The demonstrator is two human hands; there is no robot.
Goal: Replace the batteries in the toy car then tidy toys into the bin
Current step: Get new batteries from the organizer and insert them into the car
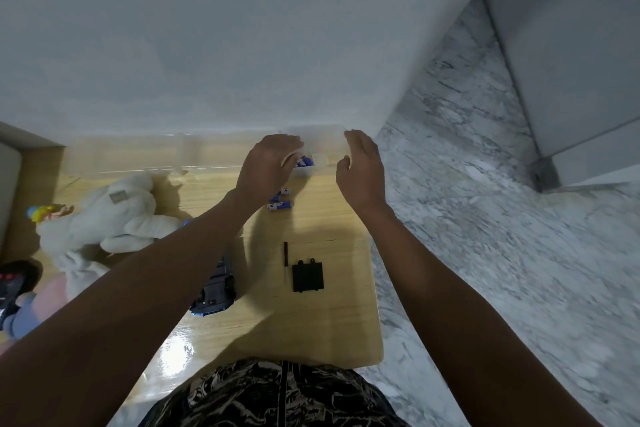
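Observation:
A small clear box point(320, 149) holding blue batteries point(305, 161) stands at the table's far right edge by the wall. My left hand point(266, 166) reaches into it with fingers curled down; whether it pinches a battery is hidden. My right hand point(362, 170) cups the box's right end, thumb in front and fingers behind. Loose blue batteries point(280, 201) lie just in front of the box. Nearer me lie a thin screwdriver point(285, 262) and the black battery cover point(308, 276). The dark toy car point(216, 291) is partly hidden under my left forearm.
A large clear bin point(138, 154) stands against the wall at the back left. A white plush toy point(114, 218), a small doll point(45, 213) and a black toy point(17, 277) lie at the left of the wooden table point(311, 329). Marble floor lies to the right.

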